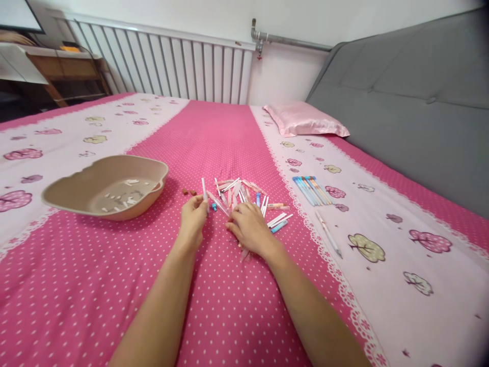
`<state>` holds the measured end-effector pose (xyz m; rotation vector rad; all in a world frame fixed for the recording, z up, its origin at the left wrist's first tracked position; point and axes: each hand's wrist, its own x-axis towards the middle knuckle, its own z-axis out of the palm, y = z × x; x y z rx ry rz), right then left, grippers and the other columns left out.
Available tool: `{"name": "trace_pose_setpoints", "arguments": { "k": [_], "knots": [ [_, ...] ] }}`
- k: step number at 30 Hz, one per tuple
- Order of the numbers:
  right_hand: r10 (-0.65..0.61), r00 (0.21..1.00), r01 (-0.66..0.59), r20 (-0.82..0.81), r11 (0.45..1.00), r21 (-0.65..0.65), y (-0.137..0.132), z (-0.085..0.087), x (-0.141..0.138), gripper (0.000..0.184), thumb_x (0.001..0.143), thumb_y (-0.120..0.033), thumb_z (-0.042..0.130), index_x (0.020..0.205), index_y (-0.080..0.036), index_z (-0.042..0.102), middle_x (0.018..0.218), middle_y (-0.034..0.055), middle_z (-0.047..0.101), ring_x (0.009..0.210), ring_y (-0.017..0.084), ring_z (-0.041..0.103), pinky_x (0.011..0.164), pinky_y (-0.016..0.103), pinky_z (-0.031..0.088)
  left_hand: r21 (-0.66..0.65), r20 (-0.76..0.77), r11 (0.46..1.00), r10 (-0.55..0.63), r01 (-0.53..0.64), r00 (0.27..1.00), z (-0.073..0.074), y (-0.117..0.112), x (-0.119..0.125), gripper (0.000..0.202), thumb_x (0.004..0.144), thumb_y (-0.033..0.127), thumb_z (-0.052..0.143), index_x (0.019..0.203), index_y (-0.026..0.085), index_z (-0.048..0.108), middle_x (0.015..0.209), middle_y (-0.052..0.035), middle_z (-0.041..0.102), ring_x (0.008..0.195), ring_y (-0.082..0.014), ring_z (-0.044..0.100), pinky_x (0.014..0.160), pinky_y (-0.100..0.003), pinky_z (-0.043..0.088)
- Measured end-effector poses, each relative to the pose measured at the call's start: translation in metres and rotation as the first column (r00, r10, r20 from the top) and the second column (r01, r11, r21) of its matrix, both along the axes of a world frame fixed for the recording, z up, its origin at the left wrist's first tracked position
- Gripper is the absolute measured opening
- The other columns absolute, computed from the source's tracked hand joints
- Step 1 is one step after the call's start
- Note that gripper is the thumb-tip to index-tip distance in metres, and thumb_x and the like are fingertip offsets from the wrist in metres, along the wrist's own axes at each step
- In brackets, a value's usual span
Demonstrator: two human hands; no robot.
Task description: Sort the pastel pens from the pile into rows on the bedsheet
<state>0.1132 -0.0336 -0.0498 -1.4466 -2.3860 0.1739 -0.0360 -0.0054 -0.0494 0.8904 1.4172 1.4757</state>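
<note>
My left hand (193, 216) is closed around a pale pen barrel (205, 189), which stands nearly upright from its fingertips. Over the near side of a loose heap of pen parts (237, 189) is my right hand (248, 224), palm down, its bent fingers apart and touching the parts. Pink and clear barrels, thin white tubes (277, 220) and a blue cap (259, 198) make up the heap. A small blue piece (214, 207) lies between my hands. Beyond my left hand are two small brown pieces (189, 192).
A beige basin (103, 171) with small white pieces inside sits at left. To the right lie a row of assembled-looking pens (313, 191) and a single pen (329, 234). Farther back are a pink pillow (305, 118), grey headboard (412, 76) and radiator (164, 61).
</note>
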Motion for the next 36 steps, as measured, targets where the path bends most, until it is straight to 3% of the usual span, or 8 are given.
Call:
{"name": "trace_pose_setpoints", "arguments": {
  "k": [5,10,14,17,24,30,36],
  "knots": [
    [-0.049,0.999,0.049,0.002,0.999,-0.015,0.001,0.002,0.0,0.017,0.088,-0.027,0.059,0.096,-0.013,0.065,0.102,0.0105,0.062,0.103,0.024,0.052,0.095,0.036,0.037,0.006,0.012,1.0,0.007,-0.008,1.0,0.0,0.0,-0.001,0.023,0.058,0.024,0.064,0.078,0.012,0.065,0.061,-0.0004,0.056,0.053,-0.0099,0.043,0.054,-0.023,0.03],
    [-0.027,1.0,0.026,-0.016,1.0,-0.017,0.0,-0.002,-0.002,0.04,0.085,-0.03,0.063,0.12,-0.012,0.055,0.114,0.0131,0.059,0.108,0.026,0.051,0.096,0.038,0.038,-0.004,0.001,1.0,-0.006,0.006,1.0,-0.001,0.0,0.0,0.024,0.06,0.023,0.062,0.081,0.012,0.066,0.061,-0.0002,0.056,0.052,-0.0098,0.042,0.053,-0.023,0.03],
    [0.034,0.999,-0.034,-0.023,0.999,-0.002,0.0,-0.01,-0.003,0.053,0.085,-0.035,0.063,0.131,-0.013,0.048,0.136,0.0137,0.048,0.125,0.027,0.041,0.107,0.04,0.029,-0.013,-0.004,1.0,-0.005,0.005,1.0,0.0,-0.001,0.001,0.022,0.061,0.022,0.061,0.08,0.012,0.065,0.062,-0.0009,0.057,0.053,-0.0101,0.044,0.052,-0.023,0.031],
    [0.016,1.0,-0.017,-0.021,0.999,-0.039,0.0,-0.013,-0.004,0.054,0.087,-0.038,0.059,0.133,-0.013,0.046,0.14,0.0133,0.046,0.131,0.027,0.035,0.111,0.044,0.022,-0.012,-0.005,1.0,-0.003,0.003,1.0,0.0,-0.002,0.001,0.021,0.061,0.023,0.062,0.08,0.012,0.066,0.064,-0.0015,0.059,0.054,-0.0104,0.046,0.053,-0.023,0.032],
    [-0.001,1.0,-0.002,-0.031,0.997,-0.081,0.004,-0.011,-0.004,0.052,0.088,-0.044,0.056,0.13,-0.015,0.049,0.13,0.0129,0.052,0.125,0.028,0.038,0.108,0.047,0.023,0.007,0.019,1.0,-0.023,0.022,1.0,0.0,-0.004,0.001,0.022,0.061,0.025,0.066,0.079,0.012,0.066,0.062,-0.0009,0.058,0.053,-0.0099,0.045,0.053,-0.023,0.033],
    [0.05,0.997,-0.057,-0.061,0.991,-0.118,0.011,-0.018,-0.004,0.056,0.092,-0.05,0.044,0.139,-0.02,0.042,0.139,0.0094,0.047,0.135,0.032,0.025,0.111,0.052,0.013,0.07,0.03,0.997,-0.022,0.02,0.999,0.002,-0.004,0.004,0.016,0.059,0.022,0.065,0.073,0.013,0.066,0.064,-0.0011,0.059,0.057,-0.0107,0.047,0.056,-0.023,0.035],
    [0.057,0.995,-0.063,-0.08,0.995,-0.077,0.013,-0.016,-0.007,0.043,0.093,-0.045,0.047,0.121,-0.015,0.057,0.125,0.0114,0.055,0.129,0.029,0.034,0.109,0.048,0.017,0.078,0.014,0.997,-0.019,0.018,1.0,0.0,-0.004,0.005,0.016,0.06,0.022,0.063,0.074,0.013,0.065,0.064,-0.0007,0.058,0.058,-0.0111,0.047,0.056,-0.024,0.035]
  ]
}}
